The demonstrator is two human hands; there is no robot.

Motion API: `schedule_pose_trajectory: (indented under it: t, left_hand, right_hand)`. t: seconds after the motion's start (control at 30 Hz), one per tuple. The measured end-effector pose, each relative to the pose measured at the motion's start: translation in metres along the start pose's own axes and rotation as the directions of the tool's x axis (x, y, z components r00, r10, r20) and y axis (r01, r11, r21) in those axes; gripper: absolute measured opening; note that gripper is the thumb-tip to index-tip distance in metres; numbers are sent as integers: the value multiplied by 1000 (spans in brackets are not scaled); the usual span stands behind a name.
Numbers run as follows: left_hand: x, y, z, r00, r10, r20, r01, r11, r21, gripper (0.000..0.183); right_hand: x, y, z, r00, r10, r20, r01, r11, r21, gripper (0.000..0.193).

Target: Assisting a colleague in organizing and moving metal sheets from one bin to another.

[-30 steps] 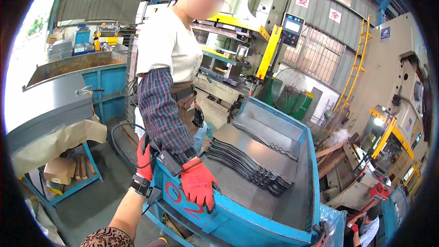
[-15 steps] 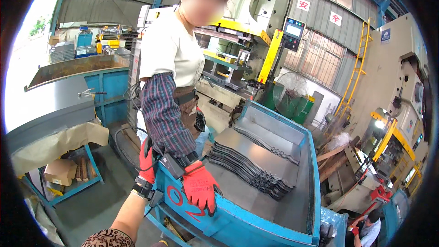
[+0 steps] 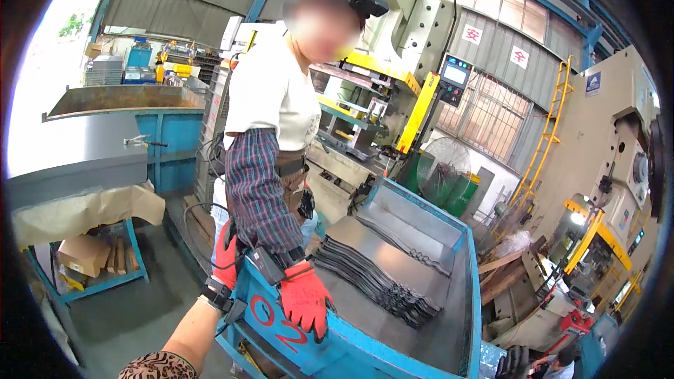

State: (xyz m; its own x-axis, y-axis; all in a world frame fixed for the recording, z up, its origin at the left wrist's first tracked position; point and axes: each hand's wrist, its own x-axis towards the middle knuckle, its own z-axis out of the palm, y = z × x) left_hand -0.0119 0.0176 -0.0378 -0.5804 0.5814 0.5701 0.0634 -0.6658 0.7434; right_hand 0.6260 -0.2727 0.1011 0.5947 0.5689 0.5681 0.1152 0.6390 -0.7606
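Note:
My left hand [image 3: 225, 260], in a red and black glove with a dark strap at the wrist, is at the left corner of a blue metal bin [image 3: 372, 351]. Its fingers point upward and are partly hidden beside a co-worker's forearm, so I cannot make out whether they grip. My right hand is out of the picture. Next to mine, the co-worker's red-gloved hand [image 3: 305, 300] rests on the bin's near rim. Inside the bin lie a stack of wavy-edged sheet metal pieces [image 3: 379, 267] and a second row of similar pieces [image 3: 404, 238] behind it.
The co-worker [image 3: 270, 98] stands across the bin's left end. At left are a table with grey sheets [image 3: 77, 151] and a lower shelf holding a cardboard box [image 3: 83, 254]. Behind stand a press [image 3: 393, 28] and a fan [image 3: 447, 165]. Another person [image 3: 562, 363] is at lower right.
My view has tilted slightly, so the background sits lower and the bin a little further left. The co-worker's head has shifted. Both gloved hands stay at the bin.

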Motion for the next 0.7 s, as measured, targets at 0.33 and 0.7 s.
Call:
schedule_pose_trajectory:
  t: [0.33, 0.7]
  left_hand:
    - [2, 6, 5, 999, 22, -39, -21, 1000, 12, 48]
    - [4, 11, -6, 998, 49, -37, -44, 992, 119, 47]
  right_hand:
    - [-62, 13, 62, 989, -147, 10, 125, 805, -580, 38]
    - [-62, 17, 70, 984, -178, -27, 136, 834, -534, 41]
